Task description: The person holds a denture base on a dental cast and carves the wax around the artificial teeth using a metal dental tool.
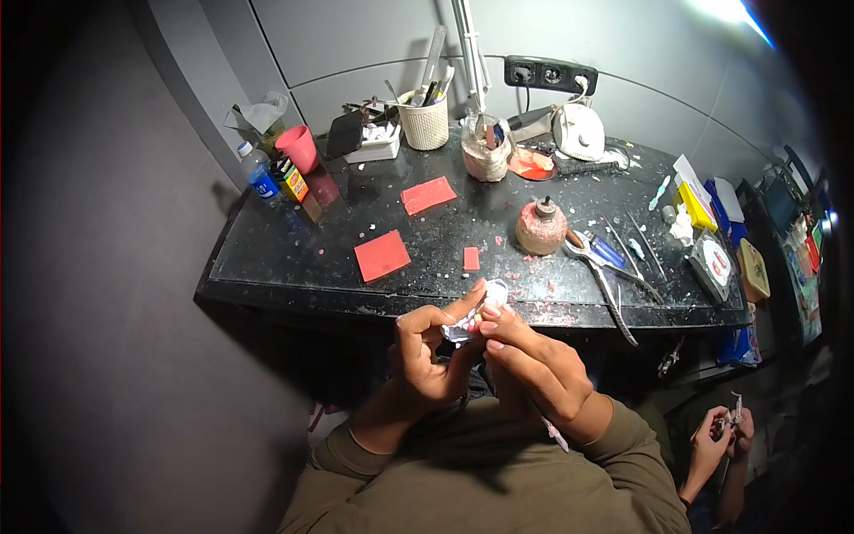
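In front of my chest, my left hand [429,349] grips a small white dental model [456,333] between its thumb and fingers. Pink and pale tooth-like spots show on it, and glare washes out its upper end. My right hand [544,367] is closed, with its fingertips pressed against the model's right side. From under that palm sticks the end of a thin, pink-smeared hand tool [555,433]; its other end is hidden. A small red wax piece [471,259] lies on the bench just beyond my hands.
The black bench [267,258] holds red wax sheets [382,256], a wax-coated spirit burner [541,228], pliers [605,280], a blue-handled tool [609,253] and a pen cup [423,123]. A bottle [258,172] stands far left. At lower right are another person's hands [719,436].
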